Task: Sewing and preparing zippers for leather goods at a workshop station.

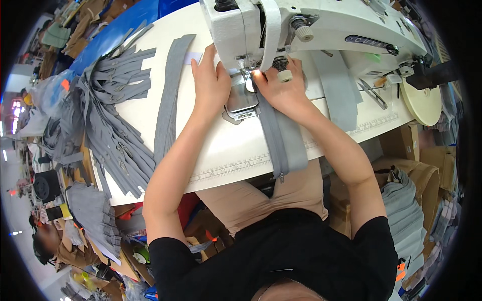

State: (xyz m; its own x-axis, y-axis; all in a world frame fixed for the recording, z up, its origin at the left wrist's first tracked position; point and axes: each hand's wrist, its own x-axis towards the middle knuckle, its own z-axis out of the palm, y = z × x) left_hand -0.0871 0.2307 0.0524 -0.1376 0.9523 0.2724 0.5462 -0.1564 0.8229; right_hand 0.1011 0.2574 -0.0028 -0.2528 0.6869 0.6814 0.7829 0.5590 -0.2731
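Observation:
A white sewing machine (233, 30) stands over the table, its needle area lit above a metal plate (243, 98). My left hand (210, 85) rests left of the presser foot, fingers spread, with nothing visible in it. On the other side, my right hand (283, 93) presses on a grey zipper (272, 140), thumb close by the needle; its other fingertips are partly hidden behind the machine's knobs. The zipper lies along a grey fabric strip (293, 145). Both run from under my right hand toward me and over the table's front edge.
Left on the white table (221, 145) lie a pile of grey zippers (113, 120) and a long grey strip (172, 95). Further right are grey fabric (336, 90), metal tweezers (373, 94) and a round cream disc (422, 103). Cardboard boxes (401, 143) stand below; another person (63, 246) sits far left.

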